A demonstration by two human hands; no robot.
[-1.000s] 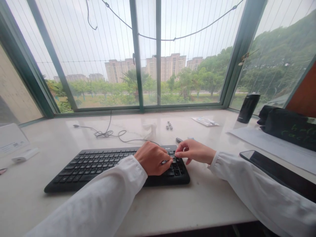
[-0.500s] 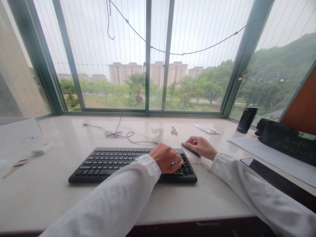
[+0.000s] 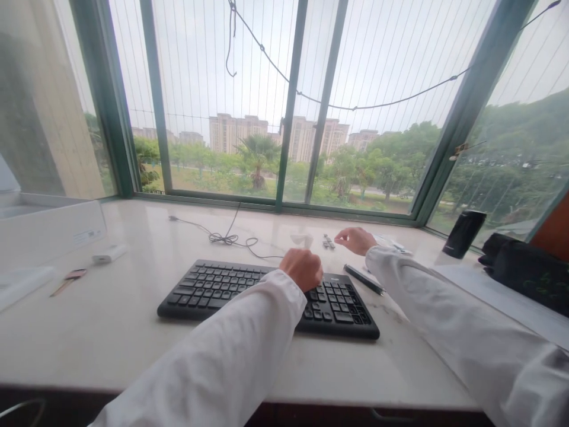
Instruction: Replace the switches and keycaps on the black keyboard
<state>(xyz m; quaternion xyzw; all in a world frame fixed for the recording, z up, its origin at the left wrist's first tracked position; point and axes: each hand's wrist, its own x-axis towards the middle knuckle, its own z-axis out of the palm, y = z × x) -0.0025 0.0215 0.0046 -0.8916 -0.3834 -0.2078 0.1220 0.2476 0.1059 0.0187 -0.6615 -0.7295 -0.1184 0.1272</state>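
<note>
A black keyboard lies on the white tabletop. In its number pad, at the right end, several key positions look bare, without caps. My left hand is closed above the keyboard's upper right part, next to the number pad; its fingertips are hidden, so what they hold cannot be made out. Beyond the keyboard, my right hand reaches out with thumb and forefinger slightly apart, just right of several small grey keycaps. Between that hand and the keyboard lies a slim black pen-like tool, touched by neither hand.
A coiled cable and crumpled clear plastic lie behind the keyboard. To the left are a white box, a white adapter and a small brush-like item. A black cylinder and black pouch stand right.
My right hand has let go of the pen-like tool and moved away from me to the keycaps. My left hand has drawn back from the number pad's keys. The view has shifted and tilted.
</note>
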